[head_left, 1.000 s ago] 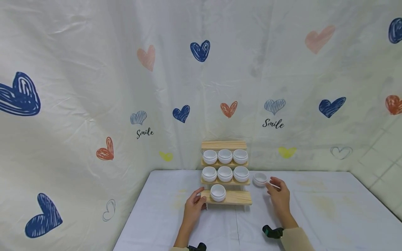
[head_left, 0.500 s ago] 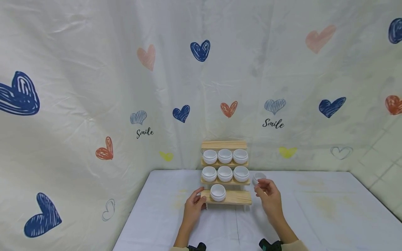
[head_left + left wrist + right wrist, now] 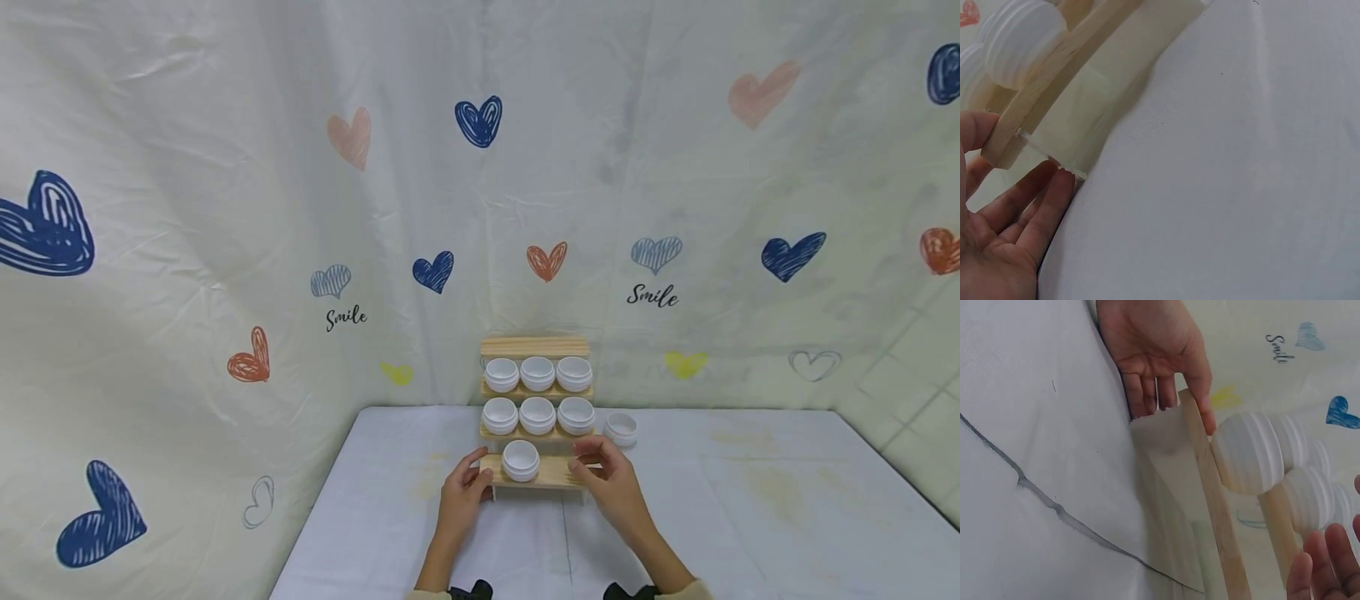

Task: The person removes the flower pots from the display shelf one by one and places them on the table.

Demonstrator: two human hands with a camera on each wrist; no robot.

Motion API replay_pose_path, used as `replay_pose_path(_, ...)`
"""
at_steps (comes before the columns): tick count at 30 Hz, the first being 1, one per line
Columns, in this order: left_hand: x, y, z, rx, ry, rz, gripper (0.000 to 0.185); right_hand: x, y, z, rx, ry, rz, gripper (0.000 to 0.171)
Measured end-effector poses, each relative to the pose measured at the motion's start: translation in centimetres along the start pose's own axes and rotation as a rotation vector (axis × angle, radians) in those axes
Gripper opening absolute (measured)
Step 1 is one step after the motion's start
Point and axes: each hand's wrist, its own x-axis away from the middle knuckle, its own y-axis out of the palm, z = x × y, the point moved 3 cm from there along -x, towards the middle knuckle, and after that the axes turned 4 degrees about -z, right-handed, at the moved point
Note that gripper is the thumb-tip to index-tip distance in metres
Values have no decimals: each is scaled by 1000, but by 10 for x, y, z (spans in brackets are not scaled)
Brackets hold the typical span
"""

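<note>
Eight cups [image 3: 537, 415] are showing; seven are sitting on four shelves [image 3: 535, 347], three, three and one, the top one bearing none; one loose cup [image 3: 621, 428] is standing upright on the table [image 3: 720, 508], beyond and right of the right hand's [image 3: 615, 492] fingertips, the nearer hand; bottom shelf [image 3: 553, 471] is running left-right; left hand [image 3: 461, 496] is grasping its left end; right fingers are hanging loosely bent near its right end, seemingly holding nothing; contact cannot be told.

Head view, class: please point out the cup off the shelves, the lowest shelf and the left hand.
Off-shelf cup [image 3: 621, 430], head view: its middle.
Lowest shelf [image 3: 553, 472], head view: bare wood near its middle.
Left hand [image 3: 459, 497], head view: back of the hand.
</note>
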Motion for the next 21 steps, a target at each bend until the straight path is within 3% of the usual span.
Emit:
replay_pose_path(12,-1,-1,-3,7,-13,-2,43,-6,24,5,8,-21,-121,40)
replay_pose_path(21,-1,-1,-3,-11,10,-7,43,-14,39,12,57,-3,-138,43)
